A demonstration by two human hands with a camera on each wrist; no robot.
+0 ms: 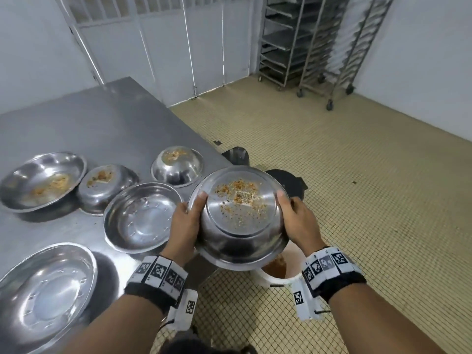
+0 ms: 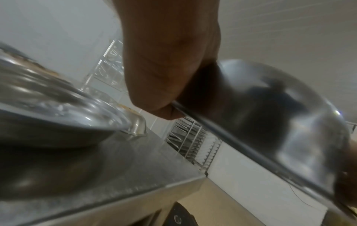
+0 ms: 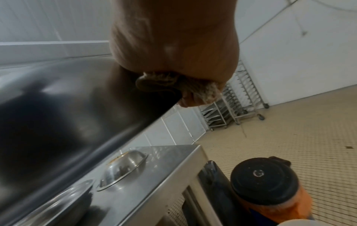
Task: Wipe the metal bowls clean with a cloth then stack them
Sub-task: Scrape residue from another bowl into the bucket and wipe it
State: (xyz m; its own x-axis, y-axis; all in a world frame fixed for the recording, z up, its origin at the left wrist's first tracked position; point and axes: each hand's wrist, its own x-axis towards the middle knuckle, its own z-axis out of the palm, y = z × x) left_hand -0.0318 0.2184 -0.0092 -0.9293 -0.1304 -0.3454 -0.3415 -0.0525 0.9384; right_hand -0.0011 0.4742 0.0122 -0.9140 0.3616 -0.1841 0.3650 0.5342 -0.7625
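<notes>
gripped between both hands: an upturned metal bowl [image 1: 238, 221], round, polished steel, flat base facing up and speckled with dry orange-brown crumbs around a small barcode sticker too blurred to read. left hand [image 1: 185, 223] curled round the bowl's left wall, thumb up on the base edge, fingers under the rim. right hand [image 1: 297, 221] curled round the opposite wall, also pinching a wad of pale, coarse cloth [image 3: 204, 91] against the rim. held off the bench [image 1: 102, 118], past its corner, above a white bucket [image 1: 277, 277] with brown slop inside.

left of the left hand, on the brushed steel bench: a shallow clean bowl [image 1: 143, 217] just beside it, open side up; a second clean shallow bowl [image 1: 46, 297] nearer the body; beyond these a wide dish [image 1: 42, 181] smeared orange, and two small inverted bowls [image 1: 106, 187] [image 1: 177, 166] with residue on their bases.

beyond the right hand, on the tiled floor: an orange container with a black lid [image 3: 264, 180].
</notes>
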